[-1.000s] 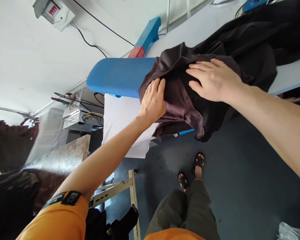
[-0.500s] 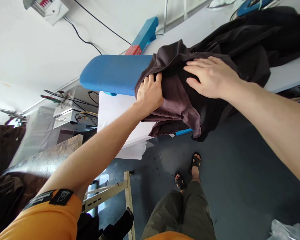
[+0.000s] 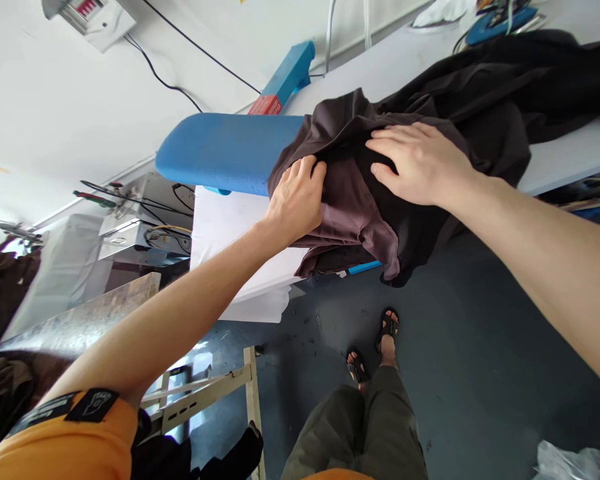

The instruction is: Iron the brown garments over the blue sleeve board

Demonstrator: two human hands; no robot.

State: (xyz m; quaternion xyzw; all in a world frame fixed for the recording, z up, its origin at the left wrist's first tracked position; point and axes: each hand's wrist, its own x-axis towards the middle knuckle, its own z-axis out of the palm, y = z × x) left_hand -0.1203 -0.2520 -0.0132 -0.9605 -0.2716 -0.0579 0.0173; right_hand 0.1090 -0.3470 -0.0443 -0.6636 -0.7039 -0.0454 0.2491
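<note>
Far end of dark garment (image 3: 480, 93) offscreen

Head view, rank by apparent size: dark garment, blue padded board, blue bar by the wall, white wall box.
1. dark garment
2. blue padded board
3. blue bar and white wall box: alike, the box cropped by the frame edge, so unranked.

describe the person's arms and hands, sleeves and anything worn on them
The left hand and right hand are bare, with no gloves, rings or watch. The left arm is uncovered up to an orange short sleeve with a black patch bearing a pale mark near its hem. The right arm is uncovered as far as it shows; no sleeve in view.
</note>
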